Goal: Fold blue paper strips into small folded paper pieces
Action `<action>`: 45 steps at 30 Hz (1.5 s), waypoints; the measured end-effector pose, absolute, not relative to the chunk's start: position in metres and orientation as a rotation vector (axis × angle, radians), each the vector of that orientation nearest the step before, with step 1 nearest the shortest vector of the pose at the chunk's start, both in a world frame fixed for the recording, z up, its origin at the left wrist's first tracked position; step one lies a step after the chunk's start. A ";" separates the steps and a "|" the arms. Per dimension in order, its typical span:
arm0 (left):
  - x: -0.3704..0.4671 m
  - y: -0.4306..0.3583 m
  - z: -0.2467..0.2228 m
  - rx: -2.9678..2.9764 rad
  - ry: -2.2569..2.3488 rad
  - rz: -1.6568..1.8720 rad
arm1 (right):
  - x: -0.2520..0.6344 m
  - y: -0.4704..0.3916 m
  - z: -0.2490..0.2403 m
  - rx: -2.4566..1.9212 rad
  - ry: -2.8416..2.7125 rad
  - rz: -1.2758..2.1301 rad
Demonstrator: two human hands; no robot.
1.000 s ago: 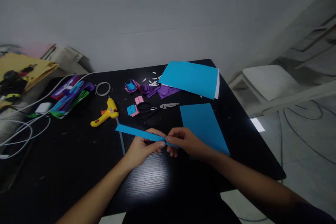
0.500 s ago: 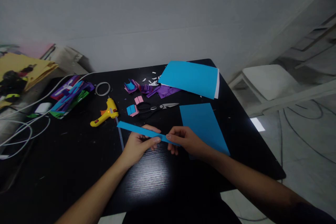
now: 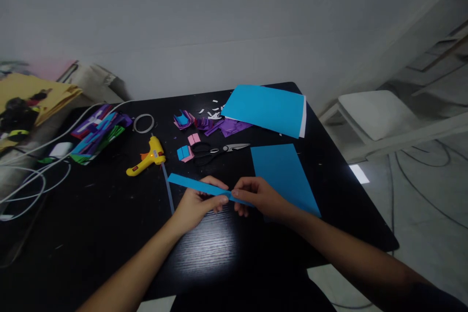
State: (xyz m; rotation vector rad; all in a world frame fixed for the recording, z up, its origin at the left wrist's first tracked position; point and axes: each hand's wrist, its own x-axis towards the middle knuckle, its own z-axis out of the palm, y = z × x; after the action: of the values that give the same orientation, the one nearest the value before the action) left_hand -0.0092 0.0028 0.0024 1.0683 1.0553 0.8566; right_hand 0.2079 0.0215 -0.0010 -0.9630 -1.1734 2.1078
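A long blue paper strip (image 3: pixel 195 184) is held between my two hands above the black table. My left hand (image 3: pixel 199 206) pinches it near its middle, thumb on top and fingers beneath. Close beside it, my right hand (image 3: pixel 258 195) grips the strip towards its right end, which is partly hidden by the fingers. A blue paper sheet (image 3: pixel 283 173) lies flat just behind and right of my right hand. Black-handled scissors (image 3: pixel 236 147) rest beyond the hands, with small folded blue and pink paper pieces (image 3: pixel 185 153) to their left.
A yellow glue gun (image 3: pixel 148 157) with a clear glue stick (image 3: pixel 167 187) lies left of my hands. Farther back are a tape roll (image 3: pixel 144 123), purple paper scraps (image 3: pixel 232 126) and a stack of blue sheets (image 3: pixel 265 107). White cables (image 3: pixel 44 180) run along the left.
My left hand has shifted slightly right, closer to my right hand, and the strip's left end has moved right with it. My right hand stays almost in place.
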 end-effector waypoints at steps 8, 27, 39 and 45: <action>-0.010 0.004 0.005 1.108 1.080 0.886 | 0.208 0.021 0.000 -0.949 -1.197 2.086; -0.012 0.007 0.006 1.081 1.084 0.890 | 0.208 0.022 -0.002 -0.989 -1.168 2.100; -0.011 0.006 0.005 1.116 1.090 0.870 | 0.208 0.020 0.000 -0.958 -1.232 2.068; -0.013 0.007 0.003 1.089 1.086 0.915 | 0.207 0.021 0.001 -0.974 -1.211 2.088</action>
State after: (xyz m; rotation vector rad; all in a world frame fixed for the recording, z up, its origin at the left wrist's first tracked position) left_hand -0.0134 0.0073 0.0030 1.0891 1.0860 0.9152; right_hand 0.2067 0.0205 0.0008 -0.9740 -1.2107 2.0876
